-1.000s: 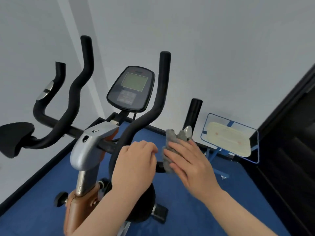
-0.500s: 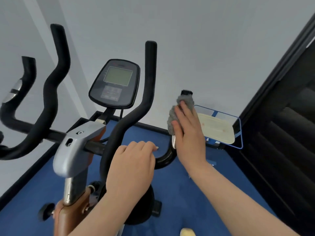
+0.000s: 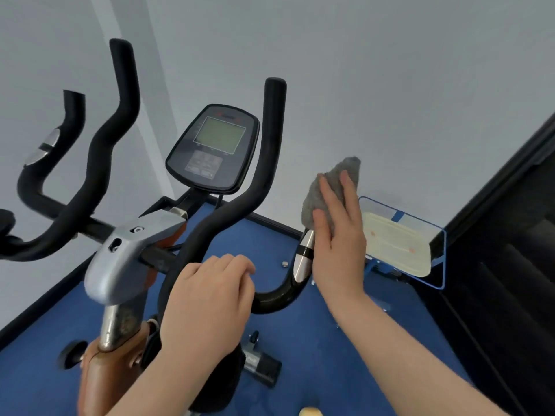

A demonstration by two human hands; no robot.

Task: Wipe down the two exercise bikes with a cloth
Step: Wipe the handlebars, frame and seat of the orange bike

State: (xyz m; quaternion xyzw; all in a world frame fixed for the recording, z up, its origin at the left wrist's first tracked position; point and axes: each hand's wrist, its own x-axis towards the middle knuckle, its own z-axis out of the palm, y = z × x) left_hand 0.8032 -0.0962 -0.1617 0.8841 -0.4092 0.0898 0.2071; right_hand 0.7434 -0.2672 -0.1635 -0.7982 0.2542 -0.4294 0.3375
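Note:
An exercise bike stands right in front of me, with black handlebars (image 3: 267, 163), a grey console (image 3: 214, 148) and a silver stem cover (image 3: 126, 259). My right hand (image 3: 338, 238) presses a grey cloth (image 3: 333, 184) around the top of the right outer grip, whose silver sensor band (image 3: 303, 256) shows just below the cloth. My left hand (image 3: 210, 298) is closed over the handlebar bend near the middle. The grip's tip is hidden under the cloth. No second bike is clearly in view.
A blue-framed stand with a cream pad (image 3: 399, 241) sits on the blue floor (image 3: 315, 349) at the right, beside a dark wall panel (image 3: 510, 265). White walls meet behind the bike. A black seat edge (image 3: 6, 223) shows at far left.
My right hand has slid the cloth up the right outer grip, from its lower bend to its top. My left hand has kept its hold on the handlebar.

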